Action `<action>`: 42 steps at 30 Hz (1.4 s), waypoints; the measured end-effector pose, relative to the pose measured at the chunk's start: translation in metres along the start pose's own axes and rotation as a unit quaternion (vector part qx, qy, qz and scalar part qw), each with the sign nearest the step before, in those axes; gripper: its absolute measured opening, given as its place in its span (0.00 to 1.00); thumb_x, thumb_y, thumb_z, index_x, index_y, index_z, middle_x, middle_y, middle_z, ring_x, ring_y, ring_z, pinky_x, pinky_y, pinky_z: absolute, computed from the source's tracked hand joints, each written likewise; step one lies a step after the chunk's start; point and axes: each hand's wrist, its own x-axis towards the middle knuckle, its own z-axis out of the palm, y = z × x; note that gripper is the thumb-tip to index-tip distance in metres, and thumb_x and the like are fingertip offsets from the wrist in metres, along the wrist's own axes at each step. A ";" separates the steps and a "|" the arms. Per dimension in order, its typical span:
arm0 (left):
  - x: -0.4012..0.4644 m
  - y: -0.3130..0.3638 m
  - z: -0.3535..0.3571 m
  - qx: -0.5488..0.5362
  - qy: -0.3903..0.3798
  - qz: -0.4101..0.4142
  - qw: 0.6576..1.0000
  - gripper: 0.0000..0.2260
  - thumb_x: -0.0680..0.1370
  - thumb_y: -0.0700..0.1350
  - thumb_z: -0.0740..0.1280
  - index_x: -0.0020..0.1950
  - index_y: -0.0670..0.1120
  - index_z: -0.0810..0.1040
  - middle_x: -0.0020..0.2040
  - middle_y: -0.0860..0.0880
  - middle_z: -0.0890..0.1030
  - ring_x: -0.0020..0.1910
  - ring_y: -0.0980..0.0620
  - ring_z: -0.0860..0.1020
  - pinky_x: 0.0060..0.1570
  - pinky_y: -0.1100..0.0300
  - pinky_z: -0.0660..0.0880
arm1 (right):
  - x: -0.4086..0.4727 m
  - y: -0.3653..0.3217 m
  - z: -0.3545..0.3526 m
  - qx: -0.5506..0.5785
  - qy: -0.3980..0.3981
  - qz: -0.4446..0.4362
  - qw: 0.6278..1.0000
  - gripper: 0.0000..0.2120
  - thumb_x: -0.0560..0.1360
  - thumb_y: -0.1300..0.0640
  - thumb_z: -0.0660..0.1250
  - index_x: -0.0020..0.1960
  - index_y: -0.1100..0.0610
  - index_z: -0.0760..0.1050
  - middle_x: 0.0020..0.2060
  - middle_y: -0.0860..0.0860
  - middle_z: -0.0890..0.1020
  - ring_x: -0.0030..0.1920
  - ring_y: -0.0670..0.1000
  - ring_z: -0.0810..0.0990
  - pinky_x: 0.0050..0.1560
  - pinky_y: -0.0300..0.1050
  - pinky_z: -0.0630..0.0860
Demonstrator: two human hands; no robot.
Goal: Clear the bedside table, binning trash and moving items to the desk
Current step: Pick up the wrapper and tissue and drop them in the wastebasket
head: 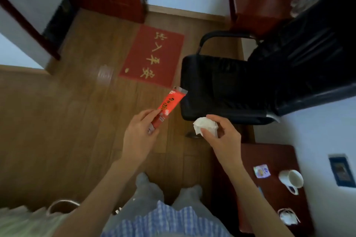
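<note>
Bedside table (269, 159) at 4 o'clock: white mug (291, 179) on its side, small card (261, 171). Left hand (138, 136), centre: fingers pinch red snack wrapper (168, 107), pointing toward 1 o'clock. Right hand (221, 136): fingers closed round crumpled tissue (204, 126). Beyond, black chair (221, 86) at 2 o'clock; red doormat (152, 56) at 12.

A: Legible text?
B: Red floor mat (152, 56): four yellow characters, "出入平安", seen upside down. Red wrapper (169, 105): dark characters, blurred, unreadable.
A: Card (261, 171) on table (273, 152)?
B: Print too small to read.
</note>
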 end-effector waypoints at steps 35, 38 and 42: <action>0.097 -0.332 -0.335 -0.085 0.508 -0.443 0.733 0.19 0.70 0.41 0.74 0.59 0.51 0.79 0.50 0.55 0.82 0.50 0.62 0.79 0.48 0.73 0.73 | 0.233 -0.370 0.577 -0.007 -0.493 -0.306 0.814 0.16 0.70 0.57 0.73 0.57 0.47 0.78 0.51 0.37 0.78 0.54 0.37 0.76 0.55 0.41 0.76; 0.091 -0.356 -0.355 -0.074 0.524 -0.477 0.702 0.19 0.70 0.41 0.74 0.59 0.51 0.79 0.50 0.55 0.82 0.49 0.63 0.79 0.47 0.76 0.71 | 0.222 -0.390 0.628 -0.009 -0.534 -0.330 0.778 0.16 0.70 0.58 0.73 0.57 0.48 0.78 0.50 0.36 0.78 0.53 0.36 0.76 0.52 0.35 0.74; 0.076 -0.397 -0.390 -0.077 0.551 -0.507 0.659 0.18 0.70 0.42 0.75 0.58 0.51 0.80 0.47 0.57 0.81 0.46 0.65 0.78 0.44 0.76 0.71 | 0.198 -0.417 0.698 -0.021 -0.572 -0.357 0.738 0.16 0.70 0.58 0.74 0.56 0.48 0.78 0.50 0.34 0.77 0.52 0.37 0.76 0.51 0.37 0.76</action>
